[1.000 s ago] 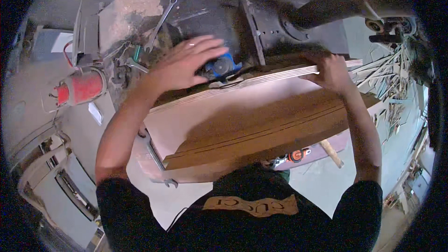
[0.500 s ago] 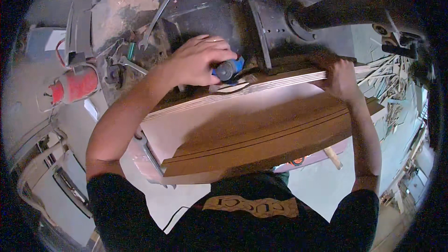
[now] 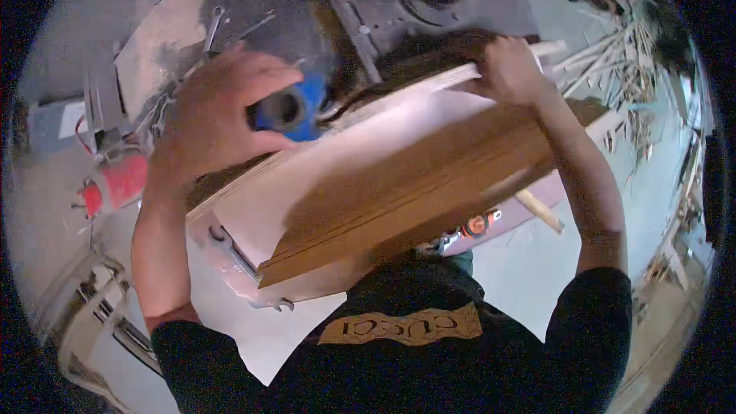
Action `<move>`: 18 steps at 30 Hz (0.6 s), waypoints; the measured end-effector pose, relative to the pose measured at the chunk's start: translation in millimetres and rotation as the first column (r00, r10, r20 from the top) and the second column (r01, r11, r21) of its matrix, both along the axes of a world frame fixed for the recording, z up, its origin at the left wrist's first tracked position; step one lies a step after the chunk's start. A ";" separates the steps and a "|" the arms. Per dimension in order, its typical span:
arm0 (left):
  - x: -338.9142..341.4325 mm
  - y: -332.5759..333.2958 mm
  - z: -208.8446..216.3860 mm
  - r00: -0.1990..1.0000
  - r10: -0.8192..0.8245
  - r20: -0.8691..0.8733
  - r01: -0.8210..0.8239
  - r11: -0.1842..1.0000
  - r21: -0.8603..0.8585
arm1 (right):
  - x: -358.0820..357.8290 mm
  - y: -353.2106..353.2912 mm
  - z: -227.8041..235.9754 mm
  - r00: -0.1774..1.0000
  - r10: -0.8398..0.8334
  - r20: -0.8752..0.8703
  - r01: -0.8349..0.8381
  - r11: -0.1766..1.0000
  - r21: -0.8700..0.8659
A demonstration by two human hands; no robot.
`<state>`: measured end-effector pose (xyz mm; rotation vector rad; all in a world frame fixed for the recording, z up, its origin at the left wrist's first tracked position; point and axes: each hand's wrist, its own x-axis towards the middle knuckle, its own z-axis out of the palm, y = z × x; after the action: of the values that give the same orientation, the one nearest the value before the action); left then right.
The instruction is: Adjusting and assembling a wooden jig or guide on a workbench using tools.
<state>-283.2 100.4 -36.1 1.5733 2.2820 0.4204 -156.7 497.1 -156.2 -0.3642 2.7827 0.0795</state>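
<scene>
My left hand, blurred, curls its fingers and thumb around a small blue tool with a round dark end. Its exact kind is not plain. The tool sits at the upper edge of a long wooden panel, which has pale layered edges and slants up to the right. Toward the panel's right end, my right hand is closed over that layered edge, fingertips partly hidden behind it. The panel's lower part is brown with dark lengthwise lines.
Behind the panel stands a dark metal machine. A wrench lies at the back left, above a red cylindrical thing. Below the panel are another wrench and an orange round thing. Thin wood strips pile up at right.
My left hand has moved left and nearer with the blue tool. The panel has tilted more, its left end lower, and my right hand has shifted left and up along with it.
</scene>
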 end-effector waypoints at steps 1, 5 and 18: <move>3.2 -5.2 11.7 0.998 0.033 -0.051 -0.033 0.999 0.009 | 2.0 0.3 -0.2 0.993 0.009 -0.117 -0.015 0.999 -0.051; 39.3 -9.7 44.6 0.982 0.071 -0.174 -0.055 0.994 0.095 | 7.9 18.0 0.2 0.989 0.033 -0.144 -0.061 0.980 -0.190; 172.7 -21.4 -113.4 0.892 0.346 0.291 -0.315 0.937 -0.148 | 284.8 30.0 141.1 0.568 -0.712 -0.413 0.351 0.663 -0.661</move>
<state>-110.5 79.1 -149.5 0.9841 2.2758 0.5887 128.1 527.2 -15.1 0.6051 3.4177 -0.8914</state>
